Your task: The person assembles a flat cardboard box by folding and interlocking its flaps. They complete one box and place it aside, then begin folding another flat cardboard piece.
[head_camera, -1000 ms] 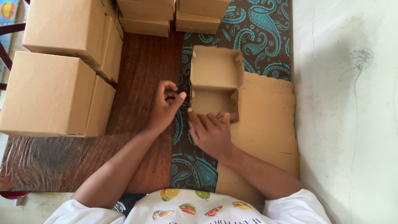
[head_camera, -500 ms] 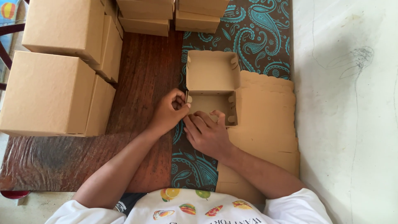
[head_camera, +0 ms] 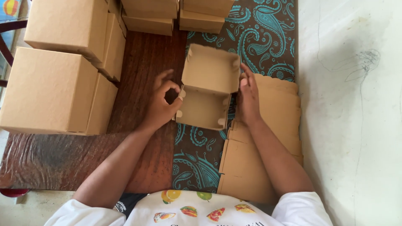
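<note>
A small brown cardboard box [head_camera: 207,90], partly folded with its lid flap standing up, sits on the teal paisley cloth [head_camera: 268,37] in the middle of the view. My left hand [head_camera: 164,102] presses against the box's left wall with the thumb at its edge. My right hand [head_camera: 248,98] lies flat against the box's right side, fingers straight. Both hands hold the box between them.
A stack of flat cardboard blanks [head_camera: 264,142] lies under my right forearm. Several finished brown boxes [head_camera: 54,90] are piled at the left, and more boxes [head_camera: 176,12] stand at the top. A dark wooden table [head_camera: 142,62] shows under the cloth. A white wall [head_camera: 351,104] is on the right.
My hands have moved apart from the box's near edge to its left and right sides. The box now stands more fully formed, with its side walls raised.
</note>
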